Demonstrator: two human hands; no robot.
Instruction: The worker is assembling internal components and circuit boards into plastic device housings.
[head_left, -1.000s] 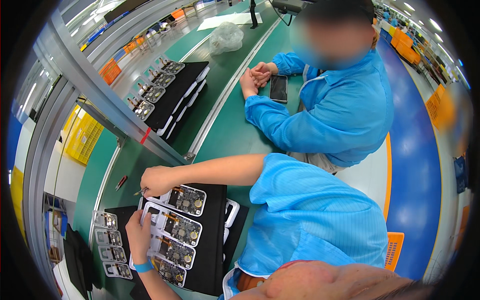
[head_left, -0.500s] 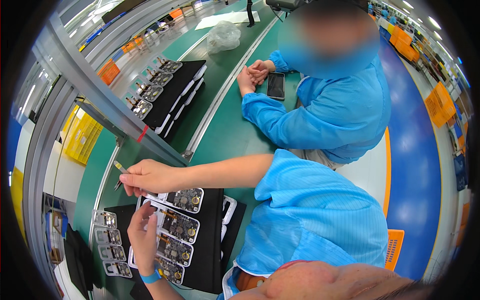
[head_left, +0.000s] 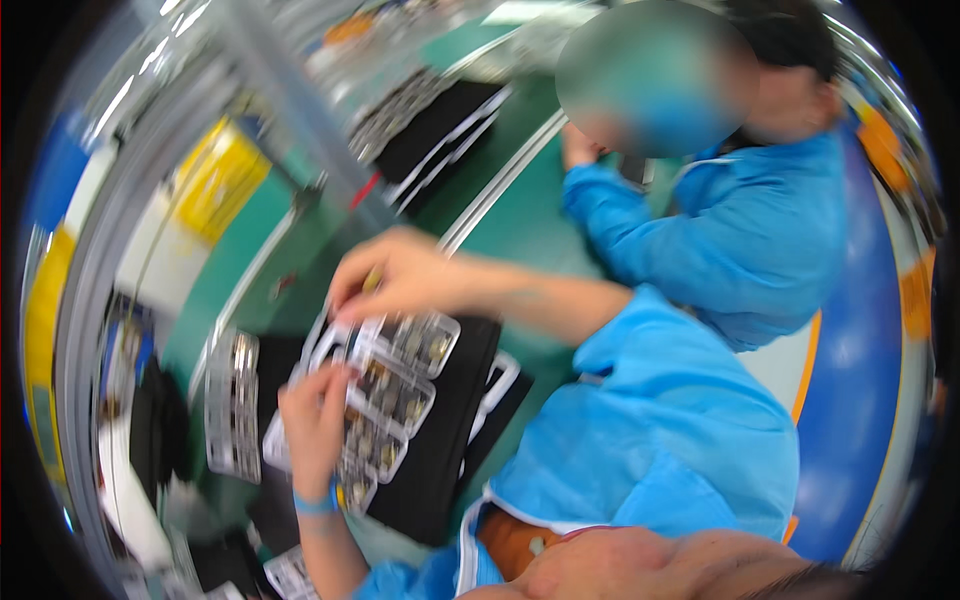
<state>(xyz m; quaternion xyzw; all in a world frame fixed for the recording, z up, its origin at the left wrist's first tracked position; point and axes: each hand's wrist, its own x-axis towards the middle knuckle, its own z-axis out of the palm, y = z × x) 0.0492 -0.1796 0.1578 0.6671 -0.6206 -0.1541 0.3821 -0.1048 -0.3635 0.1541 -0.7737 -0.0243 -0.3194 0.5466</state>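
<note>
Several white-framed circuit boards [head_left: 388, 392] lie in a row on a black slab [head_left: 440, 440]. My right hand [head_left: 400, 275] is closed above the far end of that row. It holds a thin stick with a yellow end [head_left: 373, 279], mostly hidden by the fingers. At the row's left side, my left hand [head_left: 315, 410], with a blue wristband [head_left: 316, 503], has thumb and fingers drawn together over the boards' edge. What they pinch, if anything, is blurred. A second row of white-framed boards [head_left: 234, 410] lies farther left.
A grey metal post [head_left: 295, 110] with red tape stands beyond my right hand. Another person in a blue smock [head_left: 730, 230] sits at the green bench [head_left: 520, 230]. Another black slab [head_left: 440, 130] holds more boards. A yellow crate [head_left: 220, 180] is at the left.
The view has shifted, with motion blur. My right hand has come in from beside the boards to above them. My left hand's fingers, spread before, are now drawn together.
</note>
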